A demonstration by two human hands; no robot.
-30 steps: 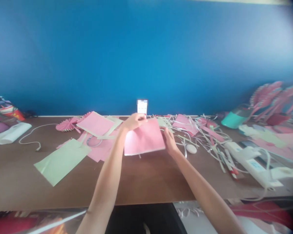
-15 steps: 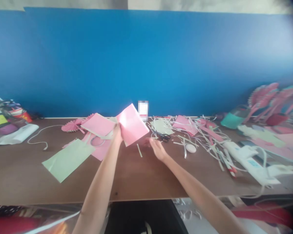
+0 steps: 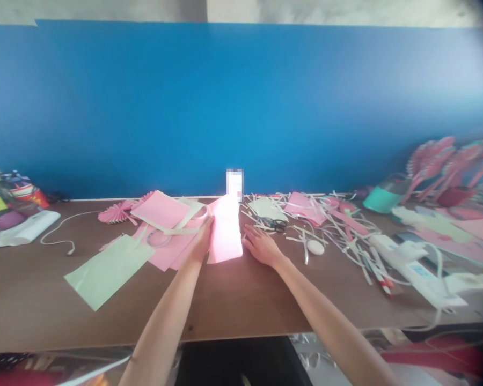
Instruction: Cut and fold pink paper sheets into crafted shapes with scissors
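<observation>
A pink sheet of paper (image 3: pixel 226 230) stands on edge on the brown table (image 3: pixel 241 300), seen almost side-on. My left hand (image 3: pixel 203 242) rests against its left side, fingers stretched along the sheet. My right hand (image 3: pixel 261 245) lies flat on the table just right of the sheet, fingers spread, touching or nearly touching its lower edge. More pink sheets (image 3: pixel 163 210) lie left of my left hand.
A pale green sheet (image 3: pixel 107 269) lies front left, with a pink paper fan (image 3: pixel 115 213) and white cord (image 3: pixel 60 235) behind. Black scissors (image 3: pixel 277 225), paper strips (image 3: pixel 326 225), a white oval (image 3: pixel 315 246), a teal cup (image 3: pixel 384 195) and a power strip (image 3: pixel 410 268) lie right.
The pink sheet, held up by both hands, swung left in my left hand and now stands on edge. My right hand let go and settled flat on the table.
</observation>
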